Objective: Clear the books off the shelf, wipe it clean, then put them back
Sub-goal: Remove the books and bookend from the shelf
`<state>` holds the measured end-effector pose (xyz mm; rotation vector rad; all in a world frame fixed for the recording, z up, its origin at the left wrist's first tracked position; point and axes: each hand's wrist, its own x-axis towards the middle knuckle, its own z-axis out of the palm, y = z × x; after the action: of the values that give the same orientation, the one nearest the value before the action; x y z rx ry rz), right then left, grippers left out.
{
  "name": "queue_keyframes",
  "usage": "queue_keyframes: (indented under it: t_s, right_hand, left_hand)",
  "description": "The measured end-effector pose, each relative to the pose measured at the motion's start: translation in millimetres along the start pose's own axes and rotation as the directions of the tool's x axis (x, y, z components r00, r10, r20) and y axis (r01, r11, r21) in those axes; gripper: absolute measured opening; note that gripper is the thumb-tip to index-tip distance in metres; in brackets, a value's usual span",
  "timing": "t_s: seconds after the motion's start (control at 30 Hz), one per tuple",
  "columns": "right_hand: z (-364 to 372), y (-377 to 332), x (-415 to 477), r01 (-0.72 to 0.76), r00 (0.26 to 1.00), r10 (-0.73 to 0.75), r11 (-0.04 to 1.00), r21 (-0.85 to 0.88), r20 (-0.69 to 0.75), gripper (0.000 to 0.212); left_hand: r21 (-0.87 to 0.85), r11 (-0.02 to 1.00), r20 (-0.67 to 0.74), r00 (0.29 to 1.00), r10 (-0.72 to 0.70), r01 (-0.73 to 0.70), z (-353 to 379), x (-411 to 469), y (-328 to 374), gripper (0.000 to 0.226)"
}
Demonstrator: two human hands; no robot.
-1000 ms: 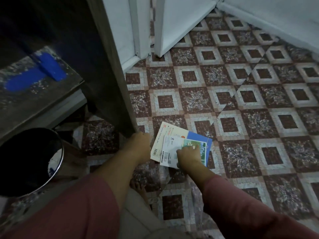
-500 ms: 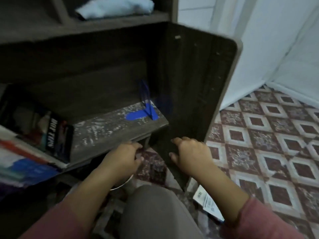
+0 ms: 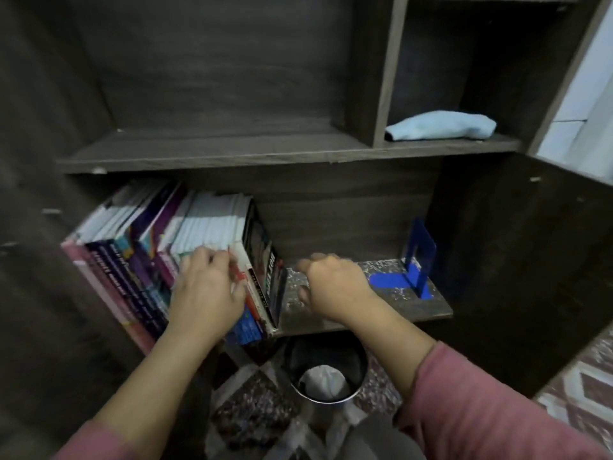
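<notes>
The books [image 3: 159,260] are found in a leaning row at the far end of the shelf [image 3: 365,313] from the blue bookend [image 3: 418,257], with bare, speckled board left between the row and the bookend. The clearing step is judged to be in hand and only partly done, most of the row being not yet removed. For the next move, a firm grasp on the volumes at the end of the row nearest the bookend is called for, with the rest steadied against toppling.

The left hand [image 3: 205,290] is laid on those end volumes, fingers bent over their top edges; whether a grip is closed cannot be told. The right hand [image 3: 335,287] is held over the bare board between books and bookend, loosely curled and empty.

A pale blue cloth [image 3: 441,126] is noted in the compartment above the bookend, and a bin [image 3: 326,370] on the floor below the shelf.
</notes>
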<state>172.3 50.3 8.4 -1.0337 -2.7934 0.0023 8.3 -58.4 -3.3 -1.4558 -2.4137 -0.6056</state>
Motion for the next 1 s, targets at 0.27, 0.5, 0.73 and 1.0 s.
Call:
queue_keyframes:
  t_s: [0.27,0.5,0.73,1.0]
  right_hand:
    - [12,-38,53,0.206,0.978,-0.203,0.976,0.072,-0.052,0.058]
    - [14,-44,73,0.283,0.959,-0.279,0.954,0.103,-0.053,0.071]
    - [13,-28,81,0.354,0.922,-0.359,0.933,-0.057,-0.142,0.065]
    - [8,-10,104,0.441,0.848,-0.499,0.851,-0.284,-0.179,0.046]
  left_hand:
    - [0.020,1.000,0.018,1.000,-0.016,0.016,3,5,-22,0.086]
    - [-0.014,1.000,-0.016,1.000,-0.011,0.011,19,-3,-25,0.095]
    - [0.019,1.000,0.007,1.000,-0.001,0.001,19,-5,-27,0.101]
    - [0.025,1.000,0.023,1.000,-0.017,0.016,18,-4,-24,0.103]
